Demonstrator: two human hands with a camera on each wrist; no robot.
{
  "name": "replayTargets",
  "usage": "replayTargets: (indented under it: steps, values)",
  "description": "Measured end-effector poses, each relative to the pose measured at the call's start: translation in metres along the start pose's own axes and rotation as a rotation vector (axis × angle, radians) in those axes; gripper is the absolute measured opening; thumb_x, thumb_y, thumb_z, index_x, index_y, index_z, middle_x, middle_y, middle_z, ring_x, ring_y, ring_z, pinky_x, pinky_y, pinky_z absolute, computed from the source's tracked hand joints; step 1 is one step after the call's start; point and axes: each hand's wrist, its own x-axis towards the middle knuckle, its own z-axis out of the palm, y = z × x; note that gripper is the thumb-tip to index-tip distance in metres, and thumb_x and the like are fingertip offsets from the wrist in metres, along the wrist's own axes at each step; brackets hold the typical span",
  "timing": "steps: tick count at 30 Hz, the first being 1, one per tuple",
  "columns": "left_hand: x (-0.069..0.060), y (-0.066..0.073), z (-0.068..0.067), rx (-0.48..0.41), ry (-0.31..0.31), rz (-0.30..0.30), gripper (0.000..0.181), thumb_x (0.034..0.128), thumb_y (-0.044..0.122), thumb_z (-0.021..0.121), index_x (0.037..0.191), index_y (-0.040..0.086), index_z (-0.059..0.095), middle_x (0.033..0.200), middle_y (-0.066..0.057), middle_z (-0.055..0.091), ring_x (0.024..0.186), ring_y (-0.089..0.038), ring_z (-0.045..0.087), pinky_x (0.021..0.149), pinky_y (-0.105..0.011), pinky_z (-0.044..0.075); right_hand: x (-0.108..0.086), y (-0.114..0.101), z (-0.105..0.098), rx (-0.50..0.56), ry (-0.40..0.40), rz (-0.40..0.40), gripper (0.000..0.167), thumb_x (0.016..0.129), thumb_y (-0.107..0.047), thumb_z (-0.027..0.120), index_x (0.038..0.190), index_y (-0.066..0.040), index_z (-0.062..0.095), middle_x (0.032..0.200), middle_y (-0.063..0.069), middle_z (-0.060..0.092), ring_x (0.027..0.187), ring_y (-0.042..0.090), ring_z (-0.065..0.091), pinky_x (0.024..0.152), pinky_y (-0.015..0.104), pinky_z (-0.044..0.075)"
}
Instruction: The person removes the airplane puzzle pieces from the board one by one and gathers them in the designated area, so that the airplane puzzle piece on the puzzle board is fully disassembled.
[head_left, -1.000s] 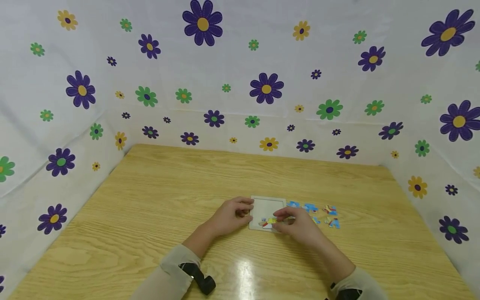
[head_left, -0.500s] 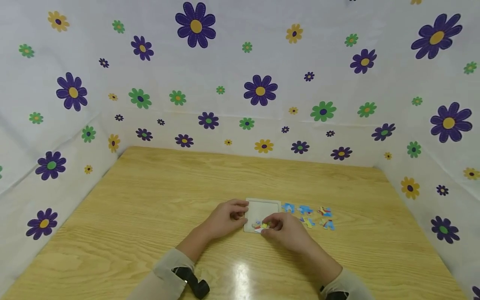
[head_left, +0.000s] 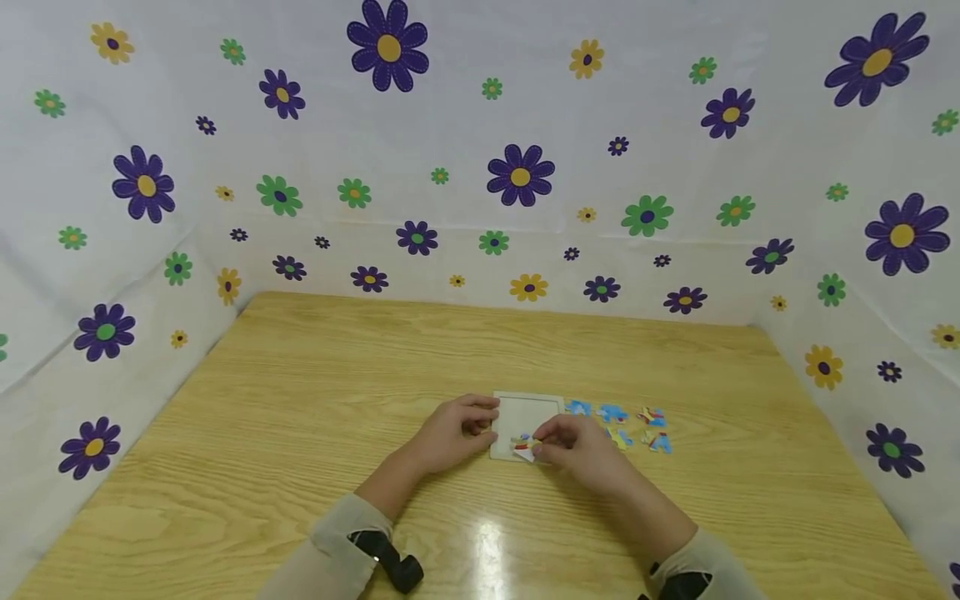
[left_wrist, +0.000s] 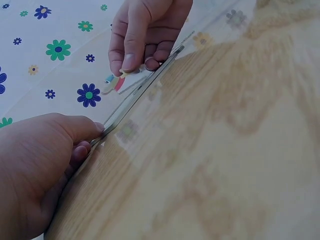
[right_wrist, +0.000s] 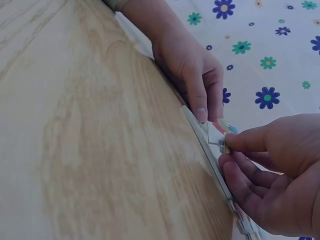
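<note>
A shallow, pale puzzle tray (head_left: 517, 412) with a raised rim lies flat on the table. My left hand (head_left: 453, 435) grips its left edge; in the left wrist view the thumb of that hand (left_wrist: 45, 160) presses on the rim. Over the tray's lower part, my right hand (head_left: 588, 457) pinches a puzzle piece (head_left: 522, 447) between thumb and fingers. The piece tilts up, showing red, blue and yellow print and a white edge. In the right wrist view, the puzzle piece (right_wrist: 217, 131) sits above the tray's rim, partly covered by the fingertips.
Several loose puzzle pieces (head_left: 612, 413), printed in blue, yellow and red, lie to the right of the tray, some partly behind my right hand. The wood-grain table (head_left: 337, 358) is bordered by white flower-printed cloth (head_left: 450, 125) at the back and sides.
The puzzle piece in my right hand has shifted a little left over the tray, then tilted up from a flatter pose. My left hand keeps its grip on the tray's edge.
</note>
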Motion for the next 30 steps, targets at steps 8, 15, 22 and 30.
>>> replayTargets:
  steps: [8,15,22,30]
  values:
    - [0.0,-0.001,0.002,0.003,0.001,-0.004,0.035,0.0925,0.01,0.071,0.124,-0.004,0.068,0.138,-0.012,0.059,0.096,-0.015,0.062,0.079,-0.021,0.053,-0.008,-0.007,-0.01,0.237,-0.103,0.074,0.026,0.1,-0.008,0.06,0.117,0.012,0.06,0.102,0.02,0.066,0.084,0.025,0.072,0.073,0.032,0.061]
    - [0.0,-0.002,0.002,0.002,0.0,-0.003,0.035,0.0928,0.01,0.071,0.124,-0.004,0.068,0.138,-0.012,0.059,0.096,-0.016,0.062,0.079,-0.021,0.054,-0.015,-0.001,-0.019,0.209,-0.068,0.072,0.027,0.098,-0.007,0.063,0.119,0.01,0.062,0.105,0.019,0.064,0.087,0.024,0.072,0.076,0.03,0.061]
    - [0.0,0.0,0.002,-0.019,-0.013,-0.021,0.036,0.0938,0.012,0.07,0.127,-0.003,0.066,0.139,-0.01,0.059,0.097,-0.014,0.061,0.081,-0.022,0.053,-0.026,0.007,-0.039,0.206,-0.018,0.085,0.033,0.095,-0.003,0.065,0.125,0.012,0.058,0.1,0.018,0.061,0.087,0.024,0.073,0.077,0.029,0.06]
    - [0.0,0.0,0.002,-0.022,-0.007,-0.031,0.037,0.0937,0.011,0.07,0.128,-0.002,0.066,0.138,-0.01,0.059,0.095,-0.012,0.059,0.081,-0.022,0.053,-0.038,0.014,-0.052,0.166,0.035,0.112,0.032,0.094,-0.004,0.066,0.121,0.012,0.058,0.101,0.017,0.059,0.086,0.021,0.071,0.076,0.028,0.06]
